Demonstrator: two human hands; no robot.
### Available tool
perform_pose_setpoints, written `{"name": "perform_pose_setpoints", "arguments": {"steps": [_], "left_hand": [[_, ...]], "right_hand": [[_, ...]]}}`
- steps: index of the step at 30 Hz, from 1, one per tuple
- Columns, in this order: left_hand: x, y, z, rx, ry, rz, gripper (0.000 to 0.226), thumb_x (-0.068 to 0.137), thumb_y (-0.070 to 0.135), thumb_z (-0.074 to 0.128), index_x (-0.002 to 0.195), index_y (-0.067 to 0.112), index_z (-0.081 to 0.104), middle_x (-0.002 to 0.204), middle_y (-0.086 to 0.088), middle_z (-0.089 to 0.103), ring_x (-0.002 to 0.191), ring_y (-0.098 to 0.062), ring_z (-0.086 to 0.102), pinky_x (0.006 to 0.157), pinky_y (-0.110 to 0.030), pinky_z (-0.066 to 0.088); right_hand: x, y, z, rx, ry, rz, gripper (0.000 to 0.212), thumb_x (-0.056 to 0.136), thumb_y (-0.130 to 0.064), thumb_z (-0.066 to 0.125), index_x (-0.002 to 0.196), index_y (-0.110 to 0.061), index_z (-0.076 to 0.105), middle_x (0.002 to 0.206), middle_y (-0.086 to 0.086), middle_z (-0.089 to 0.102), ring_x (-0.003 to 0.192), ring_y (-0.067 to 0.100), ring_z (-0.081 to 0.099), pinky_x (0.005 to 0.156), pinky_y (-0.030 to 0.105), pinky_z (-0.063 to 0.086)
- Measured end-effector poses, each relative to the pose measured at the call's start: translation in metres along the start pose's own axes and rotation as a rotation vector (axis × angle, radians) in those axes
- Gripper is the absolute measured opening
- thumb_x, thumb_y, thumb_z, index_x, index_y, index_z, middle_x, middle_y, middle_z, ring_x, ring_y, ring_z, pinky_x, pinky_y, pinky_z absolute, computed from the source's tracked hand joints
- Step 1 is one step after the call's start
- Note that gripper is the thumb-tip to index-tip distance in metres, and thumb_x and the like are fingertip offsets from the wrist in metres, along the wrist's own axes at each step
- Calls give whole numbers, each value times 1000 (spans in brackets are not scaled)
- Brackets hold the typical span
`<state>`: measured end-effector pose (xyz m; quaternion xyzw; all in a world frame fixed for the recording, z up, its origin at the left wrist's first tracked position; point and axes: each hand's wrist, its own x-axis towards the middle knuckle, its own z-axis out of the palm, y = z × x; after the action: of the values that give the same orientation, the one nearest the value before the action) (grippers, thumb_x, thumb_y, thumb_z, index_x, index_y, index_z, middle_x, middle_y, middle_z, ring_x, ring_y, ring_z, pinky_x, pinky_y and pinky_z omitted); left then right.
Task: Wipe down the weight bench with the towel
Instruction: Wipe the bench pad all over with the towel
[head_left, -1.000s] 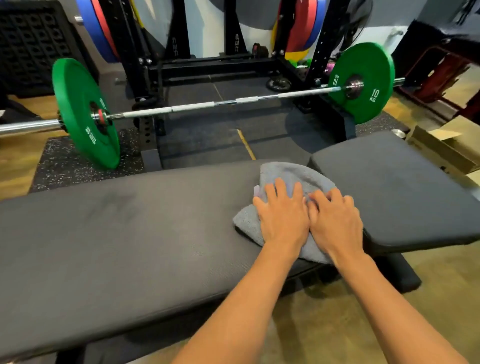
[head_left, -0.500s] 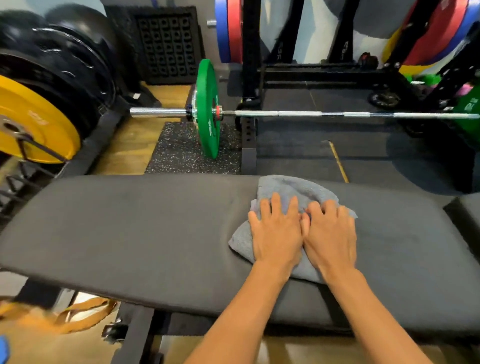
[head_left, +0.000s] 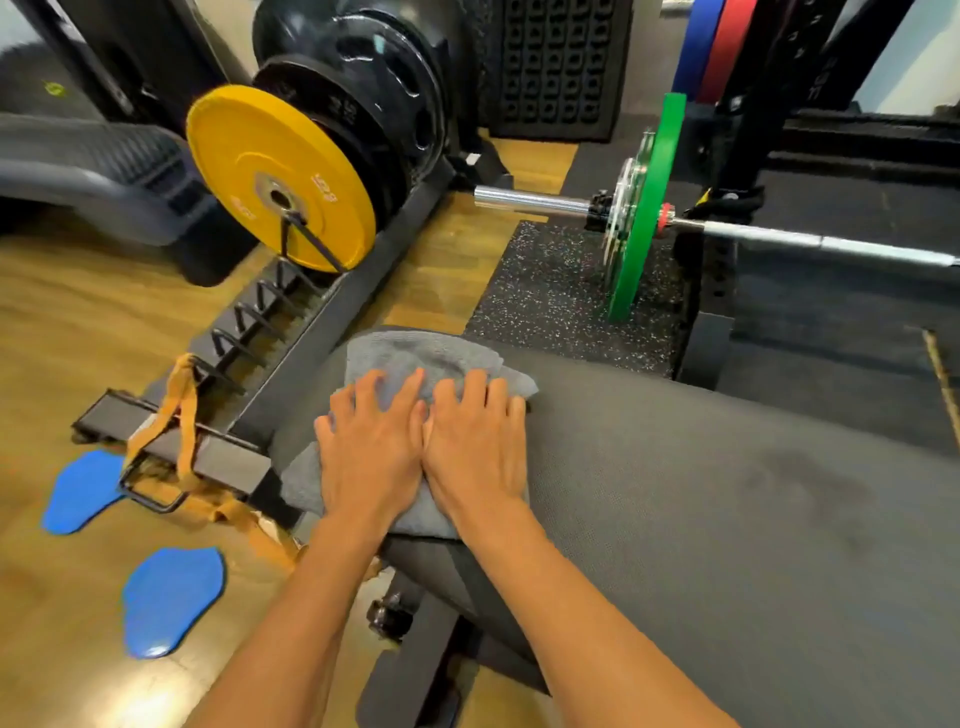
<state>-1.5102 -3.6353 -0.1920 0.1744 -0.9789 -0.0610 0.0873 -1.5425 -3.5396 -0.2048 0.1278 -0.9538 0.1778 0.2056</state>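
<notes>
Both hands, left (head_left: 370, 457) and right (head_left: 475, 447), press flat with fingers spread, gripping nothing, on the towel (head_left: 415, 358) at the bench (head_left: 727, 519) end beneath them.

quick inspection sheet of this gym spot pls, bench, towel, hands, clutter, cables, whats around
surface: dark grey weight bench pad, a faint darker smudge right of the hands.
job's things: grey towel spread at the pad's left end, partly draped over its edge.
clutter: two blue flat pads on the wooden floor; an orange strap looped on the floor rack.
grip: left hand and right hand pressed flat on the towel, side by side, fingers spread.
cables: nothing seen.
surroundings: yellow plate in the rack before black plates; barbell with a green plate beyond the bench.
</notes>
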Motion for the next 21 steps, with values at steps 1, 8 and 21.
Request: {"name": "perform_pose_setpoints", "arguments": {"steps": [1, 8, 21], "left_hand": [[7, -15, -2, 9, -3, -25, 43, 101, 46, 28, 141, 39, 43, 145, -6, 39, 123, -32, 35, 92, -51, 34], [21, -57, -10, 37, 2, -102, 43, 102, 42, 30, 143, 35, 42, 146, -11, 35, 122, -41, 33, 93, -55, 33], [-134, 72, 3, -221, 44, -195, 53, 91, 46, 30, 134, 28, 56, 140, -16, 41, 127, -39, 28, 98, -70, 19]], "right_hand": [[6, -16, 8, 17, 1, -9, 19, 88, -34, 54, 80, -17, 60, 87, 9, 59, 80, 30, 52, 71, 42, 36], [18, -66, 29, 52, -70, -85, 18, 91, -34, 54, 83, -20, 63, 91, 4, 61, 83, 26, 53, 75, 40, 34], [-104, 58, -73, 45, 37, -64, 17, 84, -34, 56, 73, -22, 59, 85, 2, 59, 75, 24, 49, 66, 37, 36]]}}
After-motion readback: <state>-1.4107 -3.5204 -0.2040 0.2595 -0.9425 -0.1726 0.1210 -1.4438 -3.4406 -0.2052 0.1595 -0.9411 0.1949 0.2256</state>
